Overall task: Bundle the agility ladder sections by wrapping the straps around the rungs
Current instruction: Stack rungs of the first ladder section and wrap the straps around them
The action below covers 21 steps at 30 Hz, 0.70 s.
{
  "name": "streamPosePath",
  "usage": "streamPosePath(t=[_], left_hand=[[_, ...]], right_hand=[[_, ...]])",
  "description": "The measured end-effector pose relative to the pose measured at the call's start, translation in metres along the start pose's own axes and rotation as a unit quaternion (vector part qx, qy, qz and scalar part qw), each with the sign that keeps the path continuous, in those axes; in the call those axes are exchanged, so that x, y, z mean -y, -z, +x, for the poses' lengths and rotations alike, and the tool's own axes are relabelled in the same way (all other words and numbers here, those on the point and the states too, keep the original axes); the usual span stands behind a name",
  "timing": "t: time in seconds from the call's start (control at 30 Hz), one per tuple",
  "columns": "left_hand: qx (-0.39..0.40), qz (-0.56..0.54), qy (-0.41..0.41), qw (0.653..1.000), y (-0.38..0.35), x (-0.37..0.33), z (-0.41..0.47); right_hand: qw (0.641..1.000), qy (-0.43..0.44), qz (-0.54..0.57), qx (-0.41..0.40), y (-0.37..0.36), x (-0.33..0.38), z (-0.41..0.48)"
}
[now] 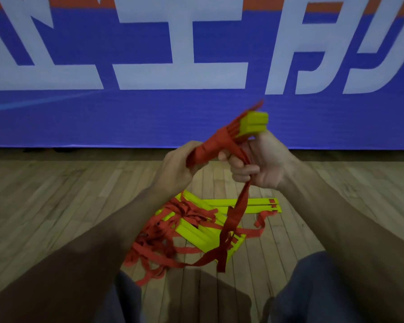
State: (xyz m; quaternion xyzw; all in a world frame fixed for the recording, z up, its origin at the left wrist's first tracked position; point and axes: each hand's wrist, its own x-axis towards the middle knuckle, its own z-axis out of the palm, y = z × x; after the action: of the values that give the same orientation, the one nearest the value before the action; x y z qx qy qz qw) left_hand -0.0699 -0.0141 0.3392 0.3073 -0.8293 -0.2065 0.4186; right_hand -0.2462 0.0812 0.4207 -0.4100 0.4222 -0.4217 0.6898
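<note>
The left hand (177,166) grips the strap-wrapped end of a tilted bundle of flat yellow plastic rungs (254,125). Close beside it, the right hand (264,166) clutches the red fabric strap (239,206) hanging from it. Below, a pile of loose yellow rungs and tangled red straps (196,229) lies on the wooden plank floor (56,206).

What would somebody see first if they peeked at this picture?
The bright bundle of yellow rungs, wound in red, is held up in the middle by the left hand and the right hand, which also grips a red strap hanging down. Below them a tangled pile of yellow rungs and red straps lies on the wooden floor. Behind stretches a big blue banner with white letters.
</note>
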Motion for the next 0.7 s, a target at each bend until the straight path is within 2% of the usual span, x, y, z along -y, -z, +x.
streamPosePath(t=[0.1,0.17,0.23,0.33,0.5,0.6,0.7], left_hand=[[0.002,-0.018,0.065,0.998,0.001,-0.001,0.001],[-0.001,-0.037,0.109,0.993,0.001,-0.001,0.002],[0.002,-0.087,0.152,0.985,0.003,-0.001,0.003],[0.013,-0.142,0.191,0.971,0.008,-0.001,0.003],[0.045,-0.224,0.216,0.949,0.006,-0.008,0.004],[0.046,-0.227,0.227,0.946,0.006,-0.007,0.006],[0.037,-0.207,0.264,0.941,0.006,-0.002,0.006]], right_hand=[[0.995,0.042,0.077,-0.048,0.002,0.001,0.010],[0.989,0.083,0.069,-0.103,0.004,0.002,0.015],[0.968,0.141,-0.041,-0.205,0.007,0.001,0.018],[0.888,0.216,-0.235,-0.331,0.011,-0.005,0.022],[0.801,0.299,-0.382,-0.349,0.017,-0.006,0.020],[0.757,0.294,-0.473,-0.341,0.024,-0.007,0.020],[0.717,0.251,-0.549,-0.349,0.034,-0.009,0.026]])
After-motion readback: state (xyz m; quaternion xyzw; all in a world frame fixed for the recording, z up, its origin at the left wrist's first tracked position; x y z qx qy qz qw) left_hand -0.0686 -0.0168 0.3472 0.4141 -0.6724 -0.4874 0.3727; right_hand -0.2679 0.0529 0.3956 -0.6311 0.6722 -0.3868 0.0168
